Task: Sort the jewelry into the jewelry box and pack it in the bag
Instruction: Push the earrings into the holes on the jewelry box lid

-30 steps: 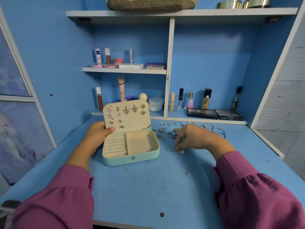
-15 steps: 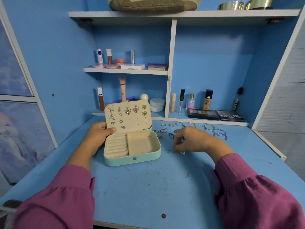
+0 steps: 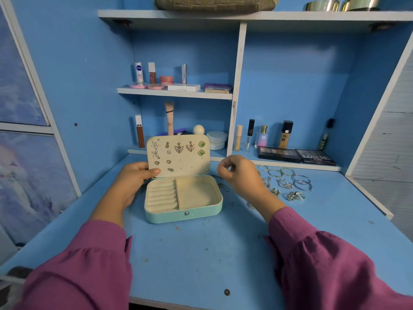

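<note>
The left hand (image 3: 131,182) grips the lid (image 3: 178,157) of the box (image 3: 183,199), thumb on its earring panel, steadying it upright on the counter (image 3: 201,253). Just right of the lid, the right hand (image 3: 239,175) hovers with fingers (image 3: 224,170) pinched together, seemingly on a tiny earring, too small to tell. I'd line the post with a free hole, then push gently. Loose jewelry (image 3: 288,182) waits further right.

right hand's (image 3: 240,175) pinched item too small to tell, bag (image 3: 214,4) cut off by top edge
</note>
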`<state>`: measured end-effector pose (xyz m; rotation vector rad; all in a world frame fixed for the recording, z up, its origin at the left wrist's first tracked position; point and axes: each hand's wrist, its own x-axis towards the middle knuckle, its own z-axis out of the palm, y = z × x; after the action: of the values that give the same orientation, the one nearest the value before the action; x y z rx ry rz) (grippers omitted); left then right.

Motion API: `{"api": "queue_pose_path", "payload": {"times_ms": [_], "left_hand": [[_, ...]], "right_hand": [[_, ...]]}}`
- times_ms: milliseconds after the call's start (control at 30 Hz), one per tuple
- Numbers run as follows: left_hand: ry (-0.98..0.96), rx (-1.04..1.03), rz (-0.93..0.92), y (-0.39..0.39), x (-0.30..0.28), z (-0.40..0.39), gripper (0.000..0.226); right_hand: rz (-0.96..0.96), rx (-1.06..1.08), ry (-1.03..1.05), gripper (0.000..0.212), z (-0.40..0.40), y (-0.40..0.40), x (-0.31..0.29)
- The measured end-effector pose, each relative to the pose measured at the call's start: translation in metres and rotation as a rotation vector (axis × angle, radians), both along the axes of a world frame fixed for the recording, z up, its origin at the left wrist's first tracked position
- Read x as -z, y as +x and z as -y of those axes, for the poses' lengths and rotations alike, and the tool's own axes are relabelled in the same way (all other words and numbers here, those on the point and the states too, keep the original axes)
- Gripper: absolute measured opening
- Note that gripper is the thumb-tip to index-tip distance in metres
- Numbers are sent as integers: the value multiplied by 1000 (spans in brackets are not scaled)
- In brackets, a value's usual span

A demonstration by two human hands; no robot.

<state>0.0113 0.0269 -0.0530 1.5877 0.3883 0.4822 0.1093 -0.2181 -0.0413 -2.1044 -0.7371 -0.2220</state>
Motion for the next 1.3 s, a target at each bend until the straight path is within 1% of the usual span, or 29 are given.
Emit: {"api": "queue_pose_path", "payload": {"times_ms": [100, 433, 567, 767, 967, 1067, 1300], "left_hand": [[-5, 19, -3, 0, 1, -2, 16], [-17, 33, 2, 1, 2, -4, 18], [-19, 40, 5, 2, 3, -5, 18], [-23, 41, 9, 3, 4, -5, 18], [-24, 54, 10, 3, 5, -6, 20], [-26, 55, 12, 3, 6, -8, 20], [-16, 52, 11, 5, 7, -9, 19]], "right_hand": [[-9, 2, 87, 11, -17, 6, 3], [-57, -47, 188, 10, -36, 22, 13], [-71, -74, 207, 10, -38, 24, 14], [-48, -79, 176, 10, -41, 25, 16], [-136, -66, 248, 13, -44, 24, 15], [-140, -70, 273, 15, -47, 24, 14], [-158, -55, 287, 10, -47, 20, 12]]}}
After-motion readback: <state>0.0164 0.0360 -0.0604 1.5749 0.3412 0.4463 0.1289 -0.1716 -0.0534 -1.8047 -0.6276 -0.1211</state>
